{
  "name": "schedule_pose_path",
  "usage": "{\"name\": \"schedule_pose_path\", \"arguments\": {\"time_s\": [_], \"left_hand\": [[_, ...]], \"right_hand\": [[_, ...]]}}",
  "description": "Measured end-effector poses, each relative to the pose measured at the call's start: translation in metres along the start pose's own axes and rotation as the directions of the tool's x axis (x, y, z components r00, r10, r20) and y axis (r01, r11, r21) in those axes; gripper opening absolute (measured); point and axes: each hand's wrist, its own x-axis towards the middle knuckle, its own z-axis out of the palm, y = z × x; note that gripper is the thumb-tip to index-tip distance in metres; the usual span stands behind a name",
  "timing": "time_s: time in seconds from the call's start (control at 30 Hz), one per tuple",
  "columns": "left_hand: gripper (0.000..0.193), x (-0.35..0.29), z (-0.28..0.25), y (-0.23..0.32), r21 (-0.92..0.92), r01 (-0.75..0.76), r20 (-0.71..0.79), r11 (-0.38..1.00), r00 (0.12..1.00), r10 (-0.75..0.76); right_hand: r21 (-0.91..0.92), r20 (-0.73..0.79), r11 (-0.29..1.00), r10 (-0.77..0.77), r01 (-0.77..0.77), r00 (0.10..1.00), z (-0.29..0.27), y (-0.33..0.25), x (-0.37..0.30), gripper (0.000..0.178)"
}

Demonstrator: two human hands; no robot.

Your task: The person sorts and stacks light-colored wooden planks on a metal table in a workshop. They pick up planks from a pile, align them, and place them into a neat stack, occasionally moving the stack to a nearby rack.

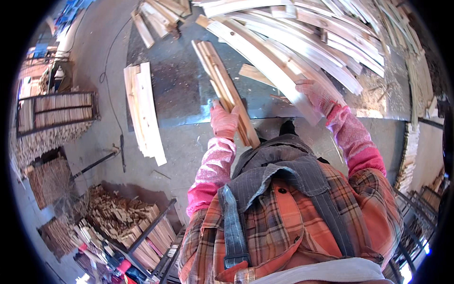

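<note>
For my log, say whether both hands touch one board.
No: the left hand touches narrow boards, the right hand a wide pale board.

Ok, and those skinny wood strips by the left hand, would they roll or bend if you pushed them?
The wood strips probably won't roll, since they look flat-sided. They'd likely feel fairly stiff, being wood, though one alone might flex because it's long and narrow. They may slide apart, as no tie shows around them.
</note>
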Motion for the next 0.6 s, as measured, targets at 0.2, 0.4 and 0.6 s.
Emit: {"name": "schedule_pose_path", "arguments": {"time_s": [0.2,0.4,0.6], "left_hand": [[0.044,-0.027,-0.028,0.043,-0.817,0.097,0.194,0.568,0.975,0.113],[0.020,-0.016,-0.021,0.008,-0.963,0.219,0.193,0.159,0.968,-0.161],[0.024,0.028,-0.061,-0.096,-0.823,0.155,0.085,0.546,0.985,-0.151]], "right_hand": [[-0.507,0.464,0.317,-0.684,0.802,0.564,0.078,0.022,-0.004,0.022],[-0.859,0.116,0.448,-0.304,0.250,0.945,0.135,-0.039,0.023,0.051],[-0.989,0.143,-0.107,-0.514,0.103,0.846,0.081,-0.049,0.053,0.077]]}}
